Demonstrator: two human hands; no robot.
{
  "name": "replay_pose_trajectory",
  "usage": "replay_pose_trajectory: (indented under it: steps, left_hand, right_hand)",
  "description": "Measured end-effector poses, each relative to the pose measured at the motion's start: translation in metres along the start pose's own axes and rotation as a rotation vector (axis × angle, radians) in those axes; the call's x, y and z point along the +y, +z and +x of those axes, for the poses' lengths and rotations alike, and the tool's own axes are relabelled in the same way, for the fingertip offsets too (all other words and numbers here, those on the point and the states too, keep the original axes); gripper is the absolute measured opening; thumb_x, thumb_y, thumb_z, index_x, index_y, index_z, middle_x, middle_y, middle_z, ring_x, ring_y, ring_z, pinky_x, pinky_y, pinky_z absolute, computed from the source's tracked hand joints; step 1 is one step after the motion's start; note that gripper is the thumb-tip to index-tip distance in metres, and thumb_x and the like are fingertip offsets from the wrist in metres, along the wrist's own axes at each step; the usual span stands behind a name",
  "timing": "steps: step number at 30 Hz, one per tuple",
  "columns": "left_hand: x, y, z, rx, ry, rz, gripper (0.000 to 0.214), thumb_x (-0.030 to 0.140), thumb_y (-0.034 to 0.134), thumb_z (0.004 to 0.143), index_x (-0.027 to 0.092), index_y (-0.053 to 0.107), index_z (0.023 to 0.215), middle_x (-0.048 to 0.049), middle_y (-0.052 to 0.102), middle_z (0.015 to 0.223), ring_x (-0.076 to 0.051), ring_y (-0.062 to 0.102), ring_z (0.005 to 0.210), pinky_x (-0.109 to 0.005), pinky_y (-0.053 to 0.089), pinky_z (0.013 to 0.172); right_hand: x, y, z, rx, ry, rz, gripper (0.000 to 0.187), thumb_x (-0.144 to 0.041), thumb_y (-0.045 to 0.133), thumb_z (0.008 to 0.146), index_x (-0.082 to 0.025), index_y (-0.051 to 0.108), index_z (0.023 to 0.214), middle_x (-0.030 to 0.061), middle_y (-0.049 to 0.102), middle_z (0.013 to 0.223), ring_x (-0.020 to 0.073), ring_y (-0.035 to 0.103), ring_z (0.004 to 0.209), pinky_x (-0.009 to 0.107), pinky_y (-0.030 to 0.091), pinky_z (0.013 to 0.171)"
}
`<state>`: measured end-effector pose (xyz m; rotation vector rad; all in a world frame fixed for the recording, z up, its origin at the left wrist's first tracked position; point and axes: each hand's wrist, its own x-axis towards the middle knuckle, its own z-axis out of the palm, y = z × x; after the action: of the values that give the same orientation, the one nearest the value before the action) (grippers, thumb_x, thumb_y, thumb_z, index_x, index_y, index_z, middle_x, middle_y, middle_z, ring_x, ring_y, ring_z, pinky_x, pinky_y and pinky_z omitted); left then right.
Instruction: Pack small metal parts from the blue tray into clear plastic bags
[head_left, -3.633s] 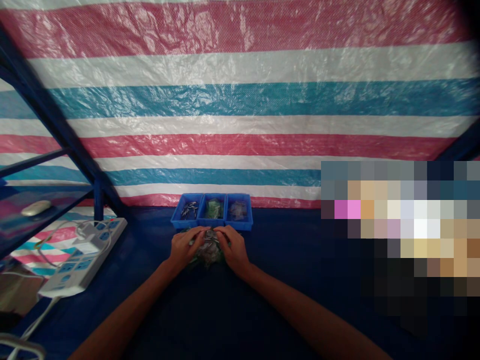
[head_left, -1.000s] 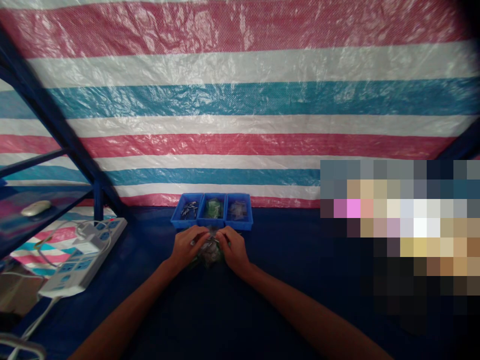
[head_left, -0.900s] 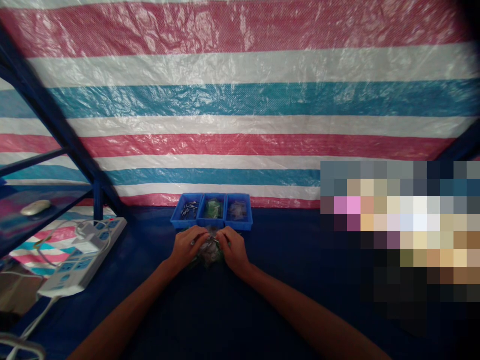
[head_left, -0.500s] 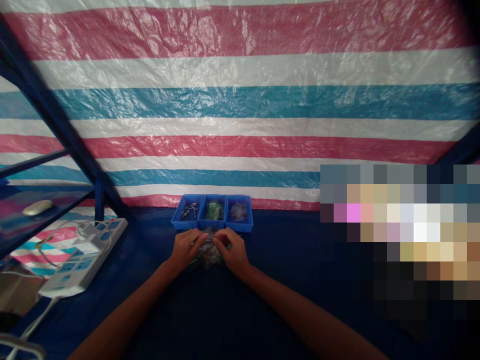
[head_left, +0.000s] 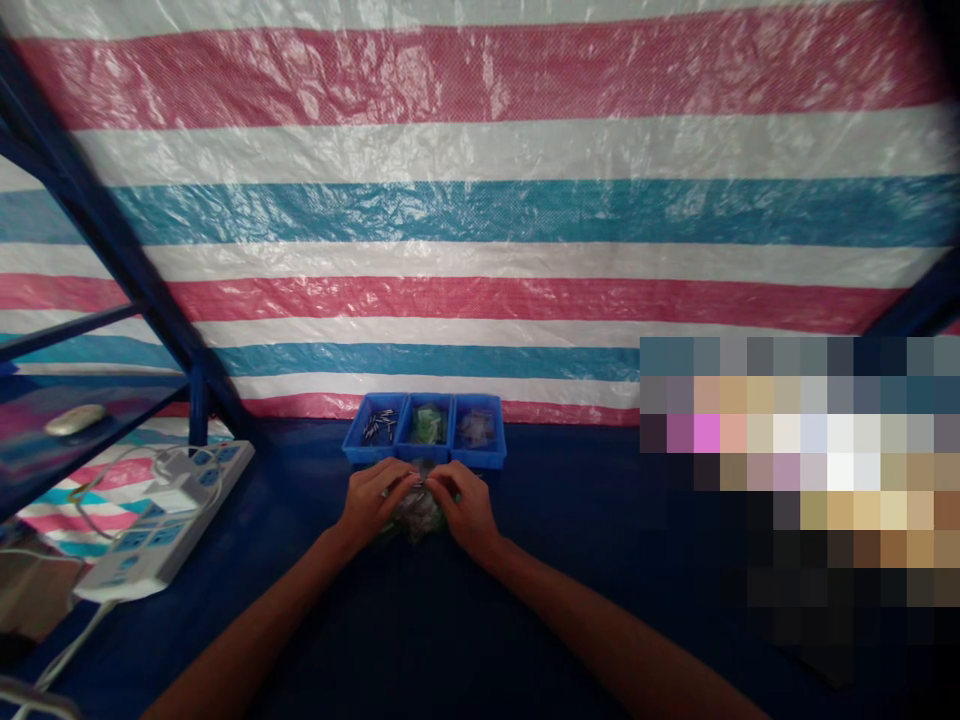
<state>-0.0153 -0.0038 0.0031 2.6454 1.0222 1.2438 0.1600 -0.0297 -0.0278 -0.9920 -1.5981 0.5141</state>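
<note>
My left hand (head_left: 371,500) and my right hand (head_left: 465,506) meet over a clear plastic bag (head_left: 417,517) with green inside, lying on the dark blue table cover (head_left: 420,620). Fingertips of both hands pinch the bag's top, near a small shiny metal part (head_left: 416,483). The hands hide much of the bag. Just beyond them stands a blue three-part tray (head_left: 424,459). Its left compartment holds metal pins (head_left: 379,427), its middle one green packets (head_left: 427,423), and its right one clear bagged items (head_left: 475,429).
A white power strip (head_left: 161,520) with cords lies to the left, and a pale computer mouse (head_left: 73,420) rests on a blue-framed shelf (head_left: 90,395). A striped tarp (head_left: 480,300) hangs behind the table. A pixelated patch (head_left: 799,470) covers the right side.
My hands have drawn slightly closer together over the bag, with fingertips working at its top. The whole view has shifted slightly, with the tray sitting a little lower in the picture.
</note>
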Motion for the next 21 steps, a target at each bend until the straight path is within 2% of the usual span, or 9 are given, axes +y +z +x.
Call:
replay_pose_trajectory:
  steps: [4,8,12,18,21]
  left_hand:
    - [0.0009,0.0013,-0.0004,0.067,0.044,0.0,0.016,0.024,0.052,0.088,0.017,0.066,0.093,-0.0069,0.07,0.092,-0.017,0.065,0.087,-0.029,0.052,0.08]
    - [0.0041,-0.0013,-0.0003,0.076,0.019,0.01,0.021,0.021,0.047,0.09,0.017,0.064,0.102,-0.0071,0.069,0.101,-0.017,0.065,0.094,-0.029,0.051,0.087]
    - [0.0043,-0.0025,0.0005,0.07,-0.018,0.037,0.025,0.023,0.043,0.092,0.016,0.064,0.105,-0.0065,0.071,0.094,-0.015,0.066,0.086,-0.026,0.053,0.081]
    - [0.0004,0.0003,0.0009,0.041,0.013,0.073,0.024,0.027,0.05,0.09,0.018,0.066,0.106,-0.0037,0.069,0.08,-0.011,0.064,0.067,-0.021,0.052,0.068]
    - [-0.001,0.0017,0.0007,0.038,0.03,0.04,0.025,0.028,0.05,0.09,0.019,0.065,0.108,-0.0027,0.068,0.079,-0.011,0.062,0.067,-0.021,0.051,0.067]
  right_hand:
    - [0.0005,0.0001,0.0008,-0.012,-0.031,-0.013,0.014,-0.027,0.052,0.088,-0.019,0.064,0.085,0.0018,0.059,0.074,0.0141,0.053,0.068,0.025,0.041,0.064]
    - [-0.0017,-0.0008,0.0015,0.0,-0.035,-0.015,0.016,-0.027,0.051,0.089,-0.02,0.065,0.092,0.0026,0.061,0.077,0.0146,0.055,0.069,0.026,0.042,0.065]
    - [-0.0032,-0.0019,0.0013,0.014,-0.014,-0.013,0.019,-0.028,0.048,0.09,-0.019,0.064,0.093,0.0033,0.062,0.077,0.015,0.056,0.068,0.026,0.042,0.064]
    - [-0.003,-0.0022,0.0005,0.043,-0.014,0.025,0.021,-0.026,0.044,0.091,-0.018,0.063,0.093,0.0047,0.063,0.083,0.0156,0.057,0.074,0.026,0.043,0.068]
    - [-0.0034,-0.0028,0.0006,0.044,-0.006,0.022,0.022,-0.027,0.043,0.091,-0.018,0.063,0.093,0.0052,0.063,0.083,0.0161,0.058,0.075,0.026,0.043,0.069]
